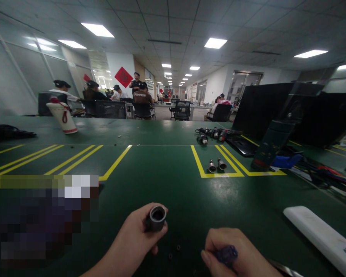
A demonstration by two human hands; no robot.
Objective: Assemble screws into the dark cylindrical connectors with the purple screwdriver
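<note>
In my left hand (138, 234) is a hollow, dark metal cylinder (157, 217). Its round opening faces up toward me, and my fingers wrap around its side. To the right, my right hand (229, 250) is closed around a screwdriver with a dark blue, see-through handle (227, 254); its tip is hidden. Two tiny dark ring-like pieces (178, 247) lie on the green table between my hands. Farther off, a pair of silver bell-shaped metal parts (212, 166) stands inside a yellow taped outline (223, 175).
A white long block (320, 238) lies at the right, beside a partly visible metal tool (285, 268). Beyond are a dark bottle (272, 146), cables, black monitors (262, 111) and more metal parts (203, 139). A white cup (62, 117) stands far left; people sit in the background.
</note>
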